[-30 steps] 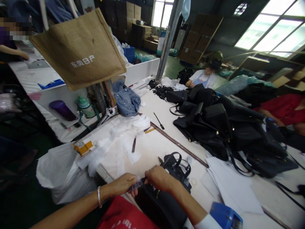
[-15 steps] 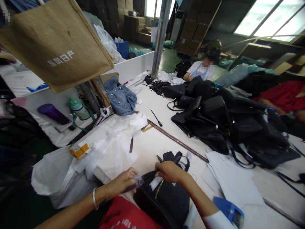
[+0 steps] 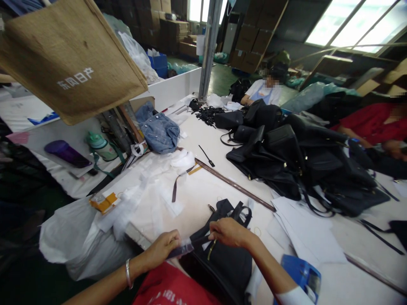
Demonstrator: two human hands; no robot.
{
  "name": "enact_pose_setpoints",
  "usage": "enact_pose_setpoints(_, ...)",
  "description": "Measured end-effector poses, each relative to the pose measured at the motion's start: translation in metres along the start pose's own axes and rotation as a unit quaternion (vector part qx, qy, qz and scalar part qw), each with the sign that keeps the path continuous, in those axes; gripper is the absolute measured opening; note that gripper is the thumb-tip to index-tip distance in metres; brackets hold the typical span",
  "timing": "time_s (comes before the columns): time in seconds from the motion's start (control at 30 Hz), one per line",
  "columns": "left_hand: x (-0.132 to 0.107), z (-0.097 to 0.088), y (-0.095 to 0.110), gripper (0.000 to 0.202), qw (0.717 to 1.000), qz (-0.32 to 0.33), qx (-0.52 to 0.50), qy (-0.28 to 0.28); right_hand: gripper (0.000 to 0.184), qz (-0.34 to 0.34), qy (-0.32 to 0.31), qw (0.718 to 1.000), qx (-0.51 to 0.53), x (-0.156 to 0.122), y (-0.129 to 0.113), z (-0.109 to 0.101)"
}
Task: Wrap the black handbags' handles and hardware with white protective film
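A black handbag (image 3: 222, 258) with looped handles lies at the near table edge in front of me. My left hand (image 3: 163, 247), a silver bangle on its wrist, is closed round the end of a dark strap in clear film (image 3: 184, 250). My right hand (image 3: 229, 232) pinches the other end of that strap just above the bag's gold zip. The strap runs between the two hands, over the bag.
A heap of black bags (image 3: 302, 161) fills the right of the white table (image 3: 203, 190). White paper sheets (image 3: 305, 233), a long brown rod (image 3: 235, 185), a denim piece (image 3: 159, 131) and white scraps lie about. A jute bag (image 3: 70, 63) hangs upper left. Two people sit beyond the heap.
The hands have drawn apart, so the strap now shows stretched between them. More of the black bag lies in view below my hands. The view has shifted slightly.
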State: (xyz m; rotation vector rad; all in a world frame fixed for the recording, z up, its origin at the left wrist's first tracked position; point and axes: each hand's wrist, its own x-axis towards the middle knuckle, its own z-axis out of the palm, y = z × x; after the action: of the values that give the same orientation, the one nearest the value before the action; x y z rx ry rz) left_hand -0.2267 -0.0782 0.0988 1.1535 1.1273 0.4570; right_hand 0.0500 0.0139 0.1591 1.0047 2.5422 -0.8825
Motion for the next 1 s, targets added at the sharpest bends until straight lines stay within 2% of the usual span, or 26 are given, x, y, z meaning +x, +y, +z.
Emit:
enact_pose_setpoints(0.13,-0.003,0.009,0.008,0.030,0.999,-0.003,0.022,0.027,0.025,0.010,0.012,1.000,-0.022,0.005,-0.013,0.005)
enact_pose_setpoints(0.23,-0.006,0.012,0.014,0.029,0.998,0.000,0.048,0.038,0.027,-0.016,0.011,1.000,-0.021,0.010,-0.025,0.007)
enact_pose_setpoints(0.43,-0.004,0.011,0.018,0.026,0.982,0.032,0.158,0.095,0.029,-0.017,0.013,0.999,-0.030,0.025,-0.048,0.003)
enact_pose_setpoints(0.57,0.001,0.006,0.016,0.024,0.976,0.037,0.187,0.106,0.030,-0.037,0.023,0.999,-0.022,0.034,-0.052,0.001)
enact_pose_setpoints(0.67,0.004,-0.003,0.012,0.024,0.976,0.030,0.194,0.097,0.030,-0.035,0.050,0.998,-0.021,0.033,-0.040,-0.001)
enact_pose_setpoints(0.8,0.012,-0.015,0.008,0.026,0.979,0.013,0.182,0.090,0.021,0.017,0.064,0.996,-0.064,0.032,-0.029,0.000)
enact_pose_setpoints(0.93,0.024,-0.015,0.011,0.026,0.980,0.030,0.189,0.052,0.027,-0.019,0.045,0.998,-0.040,0.039,-0.037,0.010)
enact_pose_setpoints(1.0,0.029,-0.014,0.013,0.025,0.979,0.034,0.198,0.037,0.028,-0.027,0.063,0.997,-0.023,0.037,-0.035,0.013)
